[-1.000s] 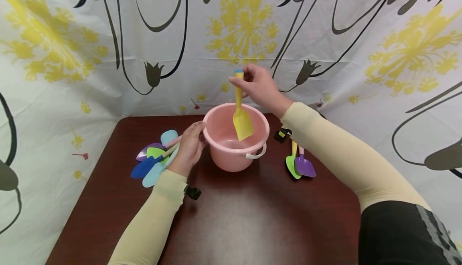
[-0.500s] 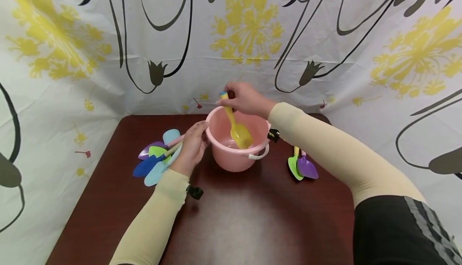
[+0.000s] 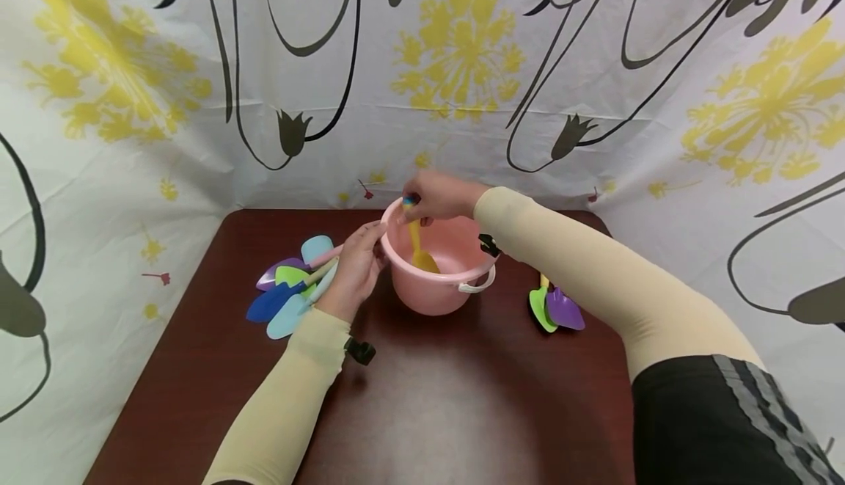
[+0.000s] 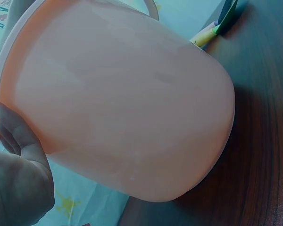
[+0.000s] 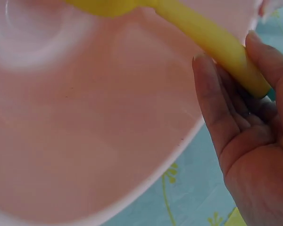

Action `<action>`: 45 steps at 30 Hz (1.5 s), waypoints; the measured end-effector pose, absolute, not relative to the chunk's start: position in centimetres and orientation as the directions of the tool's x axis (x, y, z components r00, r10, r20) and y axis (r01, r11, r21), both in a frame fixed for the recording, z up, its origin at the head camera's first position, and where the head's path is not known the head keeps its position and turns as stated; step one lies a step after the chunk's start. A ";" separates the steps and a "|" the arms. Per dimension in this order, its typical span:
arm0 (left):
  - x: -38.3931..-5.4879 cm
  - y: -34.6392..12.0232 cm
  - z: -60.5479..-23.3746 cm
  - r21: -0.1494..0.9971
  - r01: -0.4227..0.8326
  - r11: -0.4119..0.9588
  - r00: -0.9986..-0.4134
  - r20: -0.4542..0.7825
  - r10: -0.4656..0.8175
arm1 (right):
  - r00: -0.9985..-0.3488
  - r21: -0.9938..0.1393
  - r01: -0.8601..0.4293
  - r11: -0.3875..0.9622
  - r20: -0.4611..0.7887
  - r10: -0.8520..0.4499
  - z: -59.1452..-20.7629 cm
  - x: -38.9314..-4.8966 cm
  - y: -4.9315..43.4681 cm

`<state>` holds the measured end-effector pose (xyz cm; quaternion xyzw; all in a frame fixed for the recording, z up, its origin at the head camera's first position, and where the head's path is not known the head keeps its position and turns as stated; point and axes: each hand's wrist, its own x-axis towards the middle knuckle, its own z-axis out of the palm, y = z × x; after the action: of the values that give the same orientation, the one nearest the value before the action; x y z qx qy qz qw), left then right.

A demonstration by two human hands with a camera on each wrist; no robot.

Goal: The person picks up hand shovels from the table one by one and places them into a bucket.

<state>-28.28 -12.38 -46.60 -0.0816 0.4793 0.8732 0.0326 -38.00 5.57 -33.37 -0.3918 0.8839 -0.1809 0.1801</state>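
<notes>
A pink bucket [image 3: 432, 298] stands upright on the table, its white handle [image 3: 477, 284] hanging down at the right. My left hand [image 3: 356, 268] grips its rim on the left side; in the left wrist view the fingers of that hand [image 4: 23, 174] lie against the outer wall just under the rim. Over the bucket's mouth, my right hand [image 3: 444, 195] holds a yellow toy shovel [image 3: 425, 260] near the blue-tipped end of its handle. The shovel's blade points down inside the bucket. In the right wrist view, the thumb and fingers pinch the handle [image 5: 212, 40].
Left of the bucket lies a pile of toy tools, with a blue spade [image 3: 273, 301], a light blue spade [image 3: 288, 316] and a light blue scoop [image 3: 317, 249]. A green shovel [image 3: 541, 310] and a purple shovel [image 3: 565, 310] lie at the right. Behind hangs a patterned curtain [image 3: 370, 125].
My right hand has lowered the yellow shovel from above the bucket down into it, moving slightly left. My left hand has stayed on the rim.
</notes>
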 end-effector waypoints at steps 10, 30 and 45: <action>-28.1 -12.3 -46.8 0.816 -0.087 -0.571 -0.993 -0.119 -0.019 | -0.604 -0.401 -0.582 0.707 -0.369 -0.706 -35.1 -38.6 5.1; -28.1 -12.2 -46.9 0.808 -0.088 -0.583 -0.993 -0.116 -0.010 | -0.611 -0.349 -0.477 0.807 -0.529 -0.589 -36.6 -39.5 3.6; -28.2 -12.5 -47.0 0.807 -0.081 -0.585 -0.993 -0.115 -0.021 | -0.577 -0.306 -0.417 0.856 -0.639 -0.509 -36.7 -39.5 2.9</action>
<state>-28.20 -12.52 -47.00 -0.0559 0.4550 0.8886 0.0168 -39.51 2.92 -36.71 -0.2613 0.8859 -0.0609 0.3785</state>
